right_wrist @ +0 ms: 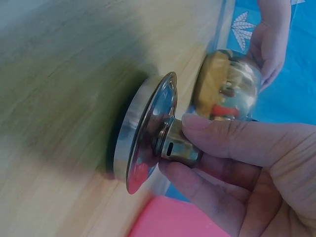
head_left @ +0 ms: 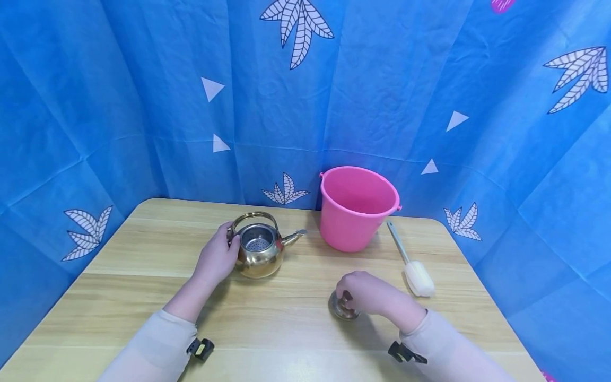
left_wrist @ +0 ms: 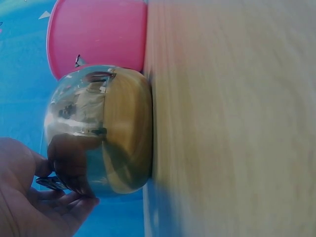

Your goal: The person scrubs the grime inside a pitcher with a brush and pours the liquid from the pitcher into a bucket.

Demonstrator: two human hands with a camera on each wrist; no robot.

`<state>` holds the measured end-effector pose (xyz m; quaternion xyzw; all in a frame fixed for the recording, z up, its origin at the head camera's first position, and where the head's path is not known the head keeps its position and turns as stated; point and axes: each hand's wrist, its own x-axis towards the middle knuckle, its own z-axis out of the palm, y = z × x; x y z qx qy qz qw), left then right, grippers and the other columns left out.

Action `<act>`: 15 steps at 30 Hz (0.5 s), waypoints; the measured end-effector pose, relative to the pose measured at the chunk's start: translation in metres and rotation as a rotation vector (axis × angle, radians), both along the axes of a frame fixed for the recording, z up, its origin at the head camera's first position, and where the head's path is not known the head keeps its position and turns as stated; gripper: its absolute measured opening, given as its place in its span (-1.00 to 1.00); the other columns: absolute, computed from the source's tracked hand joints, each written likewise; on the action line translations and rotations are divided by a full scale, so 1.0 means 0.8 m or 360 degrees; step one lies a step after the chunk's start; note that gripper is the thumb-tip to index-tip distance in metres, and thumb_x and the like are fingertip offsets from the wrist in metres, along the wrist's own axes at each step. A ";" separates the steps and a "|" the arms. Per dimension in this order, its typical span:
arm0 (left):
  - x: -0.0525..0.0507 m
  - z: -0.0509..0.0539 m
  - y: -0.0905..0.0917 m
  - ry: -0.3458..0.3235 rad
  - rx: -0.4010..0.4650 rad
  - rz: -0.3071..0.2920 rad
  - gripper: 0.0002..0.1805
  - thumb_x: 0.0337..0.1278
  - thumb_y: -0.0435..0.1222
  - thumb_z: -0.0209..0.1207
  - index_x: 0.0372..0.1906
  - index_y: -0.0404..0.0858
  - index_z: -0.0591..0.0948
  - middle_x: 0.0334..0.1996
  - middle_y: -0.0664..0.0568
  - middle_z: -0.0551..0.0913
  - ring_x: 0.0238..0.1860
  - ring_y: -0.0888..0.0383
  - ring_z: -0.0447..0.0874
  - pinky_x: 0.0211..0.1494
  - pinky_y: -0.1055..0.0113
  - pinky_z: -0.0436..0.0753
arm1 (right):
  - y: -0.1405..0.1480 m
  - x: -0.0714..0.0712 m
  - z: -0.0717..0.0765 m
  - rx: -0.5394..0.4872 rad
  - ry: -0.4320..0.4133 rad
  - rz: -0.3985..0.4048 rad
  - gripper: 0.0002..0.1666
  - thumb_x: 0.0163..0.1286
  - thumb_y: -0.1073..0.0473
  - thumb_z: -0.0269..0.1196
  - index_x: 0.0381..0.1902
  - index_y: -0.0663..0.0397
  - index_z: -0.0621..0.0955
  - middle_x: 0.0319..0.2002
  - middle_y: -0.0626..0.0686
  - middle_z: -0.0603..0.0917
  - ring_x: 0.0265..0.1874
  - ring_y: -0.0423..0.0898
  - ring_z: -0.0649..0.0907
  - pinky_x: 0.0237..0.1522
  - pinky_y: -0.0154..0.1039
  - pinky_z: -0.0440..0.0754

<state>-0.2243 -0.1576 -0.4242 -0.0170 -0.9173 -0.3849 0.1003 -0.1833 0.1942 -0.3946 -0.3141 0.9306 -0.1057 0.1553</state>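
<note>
Your lid could slip if the fingertips loosen on its smooth metal knob, and a sharp pull at one side could tilt the teapot or knock its spout into the bucket. Your left hand comes in from the side, pinching the handle's base; the pot sits left of centre, towards the desk's far edge. Your right hand reaches down, thumb and fingers pinching the knob, right of centre, farther from that edge.
</note>
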 end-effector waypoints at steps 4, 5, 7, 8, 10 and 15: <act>0.000 0.000 0.000 0.0003 -0.0004 -0.0001 -0.41 0.52 -0.24 -0.06 0.47 -0.48 0.20 0.29 -0.45 0.44 0.26 -0.40 0.45 0.29 -0.25 0.43 | 0.001 -0.002 -0.003 0.0006 0.0008 0.0019 -0.78 0.10 0.41 0.45 -0.31 0.04 0.73 -0.38 -0.16 0.66 -0.36 -0.25 0.58 -0.19 -0.25 0.64; -0.001 0.000 0.000 0.0005 -0.0005 -0.0001 -0.41 0.52 -0.24 -0.05 0.47 -0.48 0.20 0.28 -0.45 0.44 0.26 -0.40 0.45 0.29 -0.25 0.43 | 0.001 -0.002 -0.004 0.0008 0.0007 0.0019 -0.78 0.10 0.40 0.45 -0.31 0.03 0.73 -0.38 -0.17 0.66 -0.36 -0.26 0.58 -0.19 -0.25 0.64; -0.001 -0.001 -0.001 0.0006 -0.0004 -0.0002 -0.41 0.52 -0.24 -0.05 0.47 -0.48 0.20 0.28 -0.45 0.45 0.25 -0.40 0.45 0.29 -0.25 0.43 | 0.001 -0.002 -0.005 0.0007 0.0001 0.0009 -0.77 0.09 0.41 0.45 -0.31 0.03 0.73 -0.38 -0.17 0.66 -0.36 -0.26 0.58 -0.19 -0.25 0.64; -0.001 -0.001 -0.001 0.0007 -0.0003 -0.0002 -0.41 0.52 -0.24 -0.05 0.47 -0.48 0.20 0.28 -0.45 0.45 0.25 -0.40 0.45 0.29 -0.25 0.43 | 0.001 -0.002 -0.006 0.0003 -0.0006 0.0001 -0.77 0.09 0.41 0.45 -0.31 0.03 0.73 -0.38 -0.17 0.66 -0.36 -0.25 0.58 -0.19 -0.25 0.64; -0.002 -0.001 -0.001 0.0007 -0.0001 -0.0003 -0.41 0.52 -0.24 -0.05 0.47 -0.48 0.20 0.27 -0.45 0.45 0.25 -0.39 0.46 0.28 -0.25 0.44 | 0.001 -0.002 -0.007 0.0004 -0.0017 -0.0015 -0.76 0.08 0.41 0.46 -0.30 0.02 0.73 -0.38 -0.17 0.66 -0.35 -0.24 0.59 -0.18 -0.25 0.65; -0.002 -0.002 -0.001 0.0002 0.0004 -0.0005 -0.41 0.52 -0.24 -0.05 0.47 -0.48 0.20 0.28 -0.45 0.45 0.25 -0.39 0.46 0.28 -0.26 0.44 | 0.001 -0.002 -0.008 0.0009 -0.0001 0.0001 -0.75 0.07 0.41 0.47 -0.31 0.02 0.72 -0.39 -0.17 0.66 -0.36 -0.25 0.58 -0.18 -0.25 0.64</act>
